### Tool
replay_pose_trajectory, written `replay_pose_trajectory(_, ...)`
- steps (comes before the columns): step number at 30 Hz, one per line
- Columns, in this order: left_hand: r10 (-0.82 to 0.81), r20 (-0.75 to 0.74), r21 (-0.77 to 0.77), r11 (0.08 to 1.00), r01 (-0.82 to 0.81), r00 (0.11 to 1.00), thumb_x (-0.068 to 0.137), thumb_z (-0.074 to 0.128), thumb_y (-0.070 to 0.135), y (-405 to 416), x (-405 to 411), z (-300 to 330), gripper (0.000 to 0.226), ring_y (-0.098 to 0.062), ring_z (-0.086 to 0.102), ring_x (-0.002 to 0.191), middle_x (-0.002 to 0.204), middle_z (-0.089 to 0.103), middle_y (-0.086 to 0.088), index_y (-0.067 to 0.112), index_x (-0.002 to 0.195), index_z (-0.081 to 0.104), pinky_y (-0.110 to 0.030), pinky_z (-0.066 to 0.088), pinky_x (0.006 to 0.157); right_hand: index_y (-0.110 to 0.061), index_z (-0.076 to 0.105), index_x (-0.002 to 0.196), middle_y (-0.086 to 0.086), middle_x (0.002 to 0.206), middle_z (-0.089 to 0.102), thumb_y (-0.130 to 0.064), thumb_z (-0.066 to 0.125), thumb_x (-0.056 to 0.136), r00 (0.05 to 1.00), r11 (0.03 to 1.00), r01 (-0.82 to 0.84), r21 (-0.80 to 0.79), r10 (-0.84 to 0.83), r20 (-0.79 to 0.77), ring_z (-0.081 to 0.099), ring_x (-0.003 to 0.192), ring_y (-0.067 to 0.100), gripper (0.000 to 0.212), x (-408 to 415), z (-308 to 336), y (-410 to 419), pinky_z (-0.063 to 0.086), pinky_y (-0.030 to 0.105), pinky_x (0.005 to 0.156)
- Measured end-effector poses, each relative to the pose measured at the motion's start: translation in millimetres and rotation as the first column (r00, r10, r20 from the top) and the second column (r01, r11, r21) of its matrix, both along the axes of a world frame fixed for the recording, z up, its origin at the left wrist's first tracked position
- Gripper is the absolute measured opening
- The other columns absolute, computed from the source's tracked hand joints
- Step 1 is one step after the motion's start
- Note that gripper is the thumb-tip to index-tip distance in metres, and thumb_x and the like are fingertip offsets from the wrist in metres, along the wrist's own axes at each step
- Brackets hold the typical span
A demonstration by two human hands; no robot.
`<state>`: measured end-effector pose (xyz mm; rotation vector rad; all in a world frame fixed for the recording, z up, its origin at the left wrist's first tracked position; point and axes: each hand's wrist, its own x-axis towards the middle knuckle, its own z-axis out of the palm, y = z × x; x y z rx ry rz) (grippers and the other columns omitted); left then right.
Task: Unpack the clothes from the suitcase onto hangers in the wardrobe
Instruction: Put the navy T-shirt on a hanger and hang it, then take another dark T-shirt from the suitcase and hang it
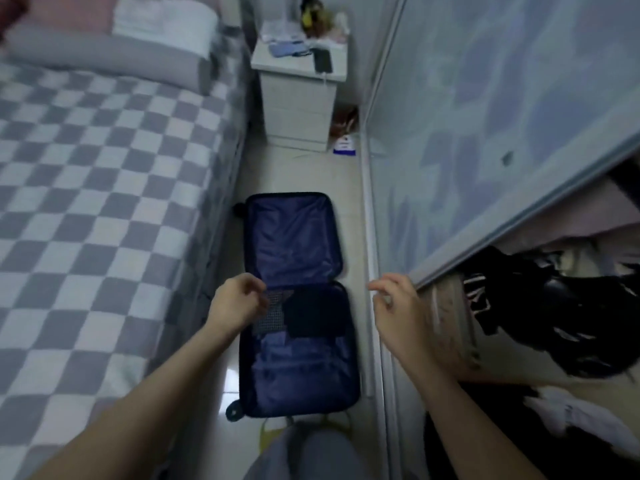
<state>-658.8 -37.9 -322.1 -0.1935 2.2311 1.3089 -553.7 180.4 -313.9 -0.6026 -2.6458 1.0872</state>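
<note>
Head view: at far left lies a checkered bed (97, 188). The left hand (235, 303) hovers over the open suitcase (294, 306) on the floor, fingers loosely curled, gripping nothing that can be made out. Folded clothes (304, 315), one dotted and one dark, lie in the near half. The right hand (398, 306) hangs beside the wardrobe door (502, 133), fingers loosely bent, empty. Dark garments (540, 306) lie inside the wardrobe. No writing is legible.
</note>
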Motion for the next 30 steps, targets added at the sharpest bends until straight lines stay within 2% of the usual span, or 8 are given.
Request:
replay_pose_trajectory(3, 0.04, 0.027, -0.001, 0.999, -0.04, 0.999, 0.083, 0.041, -0.006, 2, 3, -20, 0.029, -0.025, 0.061, 0.058, 0.07, 0.065, -0.011, 0.016, 0.071, 0.056, -0.029, 0.047, 0.054, -0.002, 0.069, 0.088, 0.003, 0.101, 0.05, 0.013, 0.05, 0.082, 0.998, 0.996, -0.027, -0.08, 0.031, 0.057, 0.055, 0.083, 0.014, 0.025, -11, -17, -2, 0.034, -0.002, 0.073)
replay_pose_trajectory(7, 0.1, 0.036, 0.016, 0.995, -0.1, 0.994, 0.087, 0.035, -0.008, 3, 3, -50, 0.031, -0.021, 0.062, 0.059, 0.074, 0.064, -0.013, 0.014, 0.076, 0.054, -0.018, 0.047, 0.045, -0.017, 0.065, 0.086, 0.001, 0.095, 0.056, 0.009, 0.049, 0.085, 0.973, 0.955, 0.023, -0.296, 0.046, 0.224, 0.055, 0.081, 0.012, 0.031, -22, -55, 4, 0.038, 0.004, 0.073)
replay_pose_trajectory(10, 0.194, 0.061, 0.035, 0.98, -0.196, 0.979, 0.089, 0.033, -0.01, -1, 8, -84, 0.031, -0.022, 0.062, 0.062, 0.074, 0.064, -0.013, 0.011, 0.08, 0.054, -0.015, 0.047, 0.045, -0.022, 0.064, 0.079, 0.001, 0.089, 0.064, 0.002, 0.051, 0.089, 0.903, 0.808, 0.256, -0.531, -0.004, 0.429, 0.06, 0.082, 0.016, 0.029, -29, -103, 5, 0.049, 0.023, 0.077)
replay_pose_trajectory(12, 0.241, 0.098, 0.036, 0.969, -0.245, 0.966, 0.087, 0.031, -0.014, -5, 11, -120, 0.035, -0.024, 0.063, 0.067, 0.074, 0.065, -0.011, 0.012, 0.081, 0.054, -0.017, 0.048, 0.048, -0.018, 0.064, 0.079, 0.006, 0.087, 0.064, 0.001, 0.052, 0.09, 0.831, 0.668, 0.43, -0.607, -0.03, 0.556, 0.06, 0.075, 0.015, 0.026, -33, -143, 2, 0.05, 0.018, 0.068)
replay_pose_trajectory(16, 0.287, 0.138, 0.018, 0.956, -0.292, 0.948, 0.083, 0.029, -0.019, -10, 11, -204, 0.041, -0.026, 0.063, 0.069, 0.074, 0.066, -0.013, 0.012, 0.08, 0.054, -0.022, 0.052, 0.054, -0.009, 0.064, 0.083, 0.009, 0.081, 0.063, 0.002, 0.051, 0.091, 0.71, 0.492, 0.627, -0.604, -0.042, 0.703, 0.059, 0.07, 0.019, 0.019, -41, -237, -7, 0.049, 0.021, 0.066)
replay_pose_trajectory(23, 0.278, 0.165, -0.018, 0.96, -0.279, 0.946, 0.084, 0.036, -0.014, -4, 4, -358, 0.034, -0.019, 0.061, 0.068, 0.075, 0.066, -0.011, 0.013, 0.08, 0.057, -0.028, 0.049, 0.065, -0.002, 0.061, 0.101, 0.01, 0.083, 0.062, 0.003, 0.05, 0.09, 0.608, 0.415, 0.734, -0.538, -0.049, 0.792, 0.059, 0.074, 0.021, 0.016, -55, -407, -18, 0.049, 0.025, 0.072)
replay_pose_trajectory(28, 0.227, 0.187, -0.043, 0.974, -0.223, 0.956, 0.084, 0.04, -0.011, -5, 4, -454, 0.032, -0.022, 0.064, 0.076, 0.078, 0.068, -0.011, 0.014, 0.082, 0.059, -0.032, 0.051, 0.071, 0.001, 0.05, 0.122, 0.012, 0.1, 0.056, -0.004, 0.05, 0.093, 0.568, 0.249, 0.811, -0.529, -0.121, 0.814, 0.056, 0.11, 0.032, 0.029, -65, -508, -15, 0.047, 0.032, 0.085)
replay_pose_trajectory(30, 0.211, 0.192, -0.046, 0.978, -0.206, 0.959, 0.084, 0.039, -0.011, -3, 5, -485, 0.032, -0.022, 0.064, 0.075, 0.077, 0.068, -0.011, 0.015, 0.081, 0.059, -0.033, 0.051, 0.069, -0.001, 0.05, 0.124, 0.012, 0.103, 0.054, -0.008, 0.054, 0.092, 0.523, 0.151, 0.851, -0.502, -0.181, 0.833, 0.057, 0.11, 0.03, 0.033, -68, -544, -7, 0.049, 0.033, 0.084)
